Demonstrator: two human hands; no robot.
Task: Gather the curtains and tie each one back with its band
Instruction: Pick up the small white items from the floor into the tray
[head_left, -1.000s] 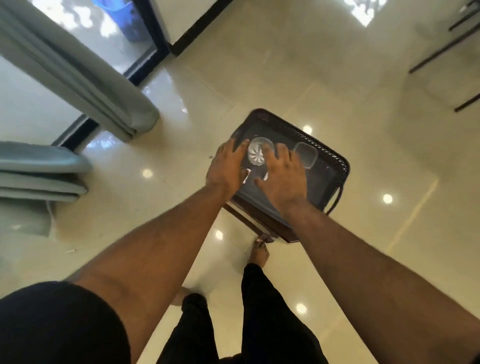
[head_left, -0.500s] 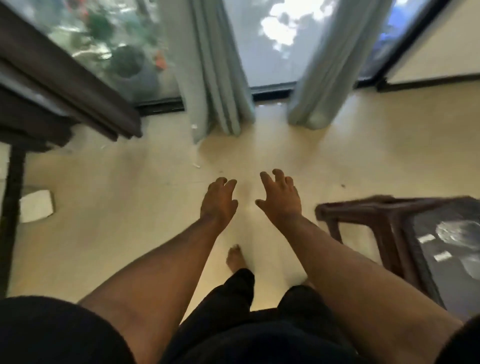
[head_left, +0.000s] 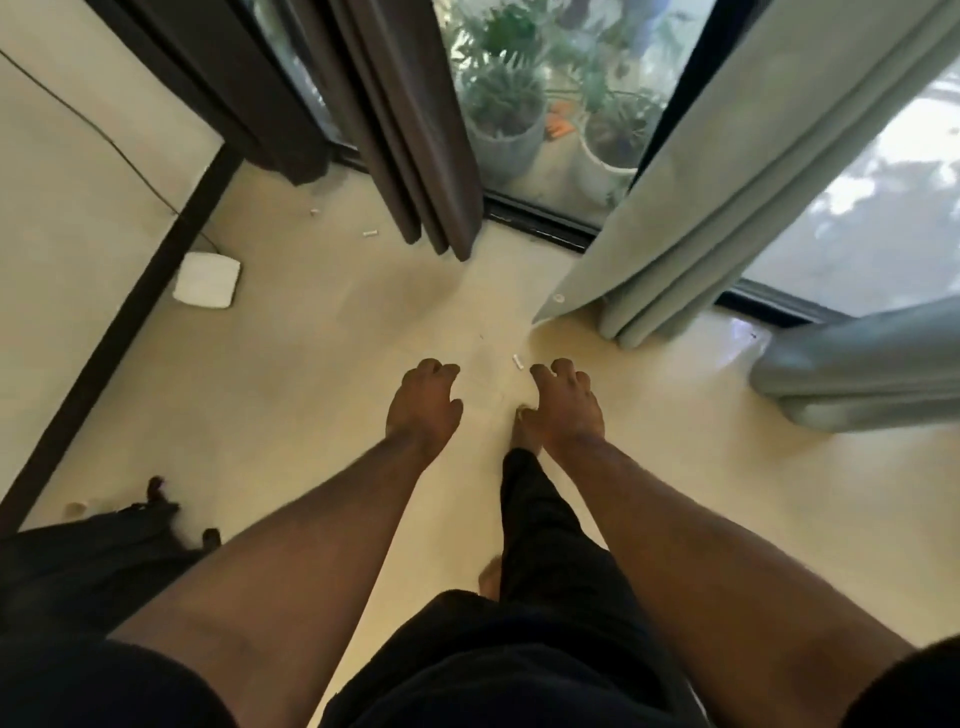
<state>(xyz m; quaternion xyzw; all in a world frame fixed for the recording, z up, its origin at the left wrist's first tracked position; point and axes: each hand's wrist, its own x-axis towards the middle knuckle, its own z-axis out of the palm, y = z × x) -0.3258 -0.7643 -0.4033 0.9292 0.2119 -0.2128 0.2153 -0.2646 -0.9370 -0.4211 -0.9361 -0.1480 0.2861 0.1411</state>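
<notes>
Nothing is gathered or tied yet; by the look of it the person is walking up to the window, so this is the approach before the first curtain is taken.

Going from the left: a white pad (head_left: 207, 280) lies on the floor (head_left: 311, 374) by the wall. Past it hangs the brown curtain (head_left: 410, 130), loose, its folds reaching down to the floor in front of the glass. Behind the glass stand two pots (head_left: 506, 140), each with a green plant in it; they are outside and play no part.

Lower down, the left hand (head_left: 423, 408) is held out over the floor, fingers loosely curled, holding nothing. The right hand (head_left: 569, 402) is just beside it, the same: slack and bare.

To the right the grey curtain (head_left: 727, 197) hangs loose as well, its hem on the floor.

I can see no band anywhere. I'd say the next move calls for reaching up to one curtain, bunching its folds together and finding its band.
</notes>
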